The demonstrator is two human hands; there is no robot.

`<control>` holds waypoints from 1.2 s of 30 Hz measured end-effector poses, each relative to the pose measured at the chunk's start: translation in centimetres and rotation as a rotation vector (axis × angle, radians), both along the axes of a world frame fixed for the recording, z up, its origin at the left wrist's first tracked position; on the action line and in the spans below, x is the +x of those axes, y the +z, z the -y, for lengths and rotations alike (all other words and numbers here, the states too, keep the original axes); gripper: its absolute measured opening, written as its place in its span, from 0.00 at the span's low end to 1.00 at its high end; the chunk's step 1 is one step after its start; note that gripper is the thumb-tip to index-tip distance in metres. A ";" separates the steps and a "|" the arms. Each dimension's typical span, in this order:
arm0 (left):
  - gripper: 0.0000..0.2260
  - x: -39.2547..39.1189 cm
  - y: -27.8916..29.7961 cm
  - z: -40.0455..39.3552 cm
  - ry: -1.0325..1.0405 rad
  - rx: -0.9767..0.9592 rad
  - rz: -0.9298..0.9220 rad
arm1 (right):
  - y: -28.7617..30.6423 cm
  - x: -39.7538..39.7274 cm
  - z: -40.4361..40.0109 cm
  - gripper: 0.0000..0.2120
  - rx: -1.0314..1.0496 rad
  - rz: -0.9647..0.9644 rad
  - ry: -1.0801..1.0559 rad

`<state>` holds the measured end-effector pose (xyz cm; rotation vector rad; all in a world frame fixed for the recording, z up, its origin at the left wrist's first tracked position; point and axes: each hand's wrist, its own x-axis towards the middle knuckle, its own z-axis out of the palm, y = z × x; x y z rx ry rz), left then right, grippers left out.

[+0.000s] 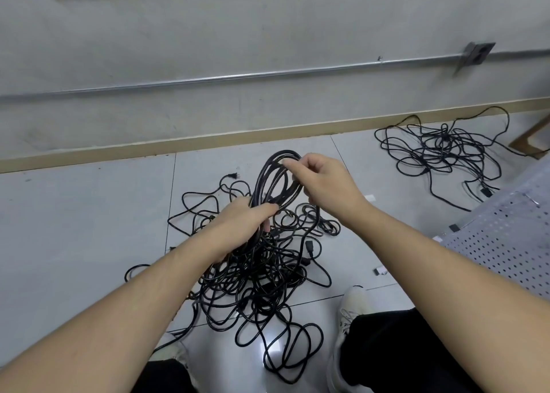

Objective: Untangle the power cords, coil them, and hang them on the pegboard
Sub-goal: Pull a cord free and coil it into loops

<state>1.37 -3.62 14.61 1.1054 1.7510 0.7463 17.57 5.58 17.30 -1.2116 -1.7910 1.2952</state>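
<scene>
A coil of black power cord [275, 181] stands upright above a big tangled pile of black cords [259, 276] on the tiled floor. My left hand [238, 226] grips the bottom of the coil, fingers curled round its loops. My right hand [324, 184] pinches the coil's upper right side between thumb and fingers. A white pegboard [506, 244] lies flat on the floor at the right. A plug end [309, 248] lies at the pile's right side.
A second tangle of black cords [443, 157] lies by the wall at the far right, next to a wooden frame [532, 136]. My two shoes [351, 312] and dark trousers are at the bottom. A metal conduit [238, 77] and a socket box run along the wall.
</scene>
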 end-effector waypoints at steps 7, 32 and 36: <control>0.14 -1.7 0.5 0.0 0.202 0.036 -0.078 | 0.8 1.8 -0.4 0.12 -0.203 0.033 0.331; 0.23 1.1 1.9 1.3 -0.118 0.037 0.261 | 0.7 -0.9 -0.2 0.20 -0.483 -0.651 -0.049; 0.16 1.7 1.5 1.2 -0.041 0.032 0.361 | 1.1 -1.6 0.1 0.05 -0.545 -0.718 -0.109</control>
